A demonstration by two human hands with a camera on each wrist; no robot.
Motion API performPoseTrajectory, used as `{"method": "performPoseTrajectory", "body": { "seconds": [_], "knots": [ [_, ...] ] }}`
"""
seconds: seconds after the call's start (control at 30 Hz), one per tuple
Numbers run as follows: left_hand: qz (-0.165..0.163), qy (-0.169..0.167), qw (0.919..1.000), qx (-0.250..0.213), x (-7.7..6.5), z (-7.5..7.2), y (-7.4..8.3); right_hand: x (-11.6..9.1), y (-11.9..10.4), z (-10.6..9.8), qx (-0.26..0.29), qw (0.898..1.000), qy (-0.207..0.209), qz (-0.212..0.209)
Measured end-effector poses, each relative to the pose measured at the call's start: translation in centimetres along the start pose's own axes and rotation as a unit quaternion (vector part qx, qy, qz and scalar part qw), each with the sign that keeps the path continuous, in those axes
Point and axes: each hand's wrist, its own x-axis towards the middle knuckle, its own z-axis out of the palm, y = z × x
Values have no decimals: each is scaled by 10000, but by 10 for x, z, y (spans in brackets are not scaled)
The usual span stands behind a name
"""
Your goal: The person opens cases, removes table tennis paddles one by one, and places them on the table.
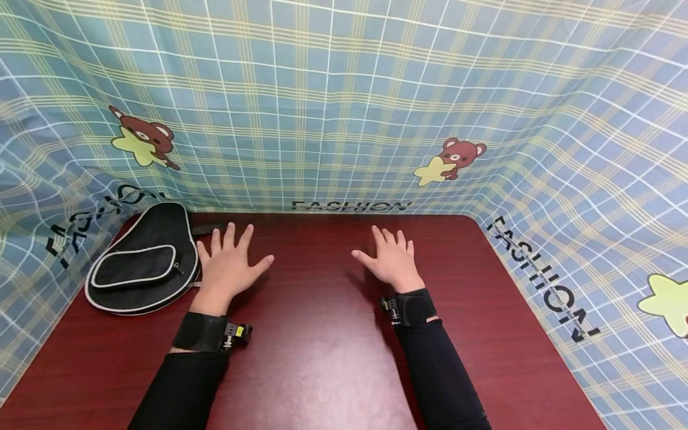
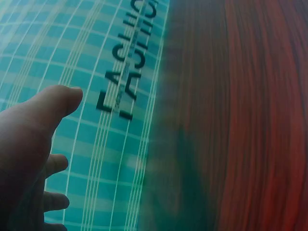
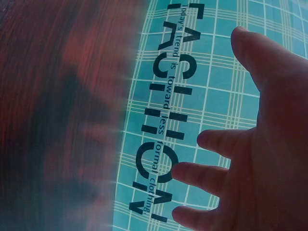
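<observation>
- A black case (image 1: 144, 263) lies on the table (image 1: 312, 298), just beside the left hand (image 1: 227, 267).
- The left hand's fingers spread wide, holding nothing; a light palm would likely steady the case well.
- The right hand (image 1: 394, 261), wide and unladen, is well apart.

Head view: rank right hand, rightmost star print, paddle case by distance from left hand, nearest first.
1. Black paddle case, immediately left.
2. Right hand, across the wood-grain table.
3. Yellow star print, far right on plaid fabric.
</observation>
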Motion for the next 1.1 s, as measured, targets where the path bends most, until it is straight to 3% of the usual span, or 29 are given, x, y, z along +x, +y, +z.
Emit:
{"method": "performPoseTrajectory", "body": {
  "seconds": [0.4, 1.1],
  "knots": [
    [-189, 252, 9995, -19, -3, -17, -33, -3, 9, 2, 43, 9999, -115, -6],
    [-795, 216, 9965, -161, -21, -41, -108, 0, 3, 1, 89, 9997, -206, -11]
  ]
}}
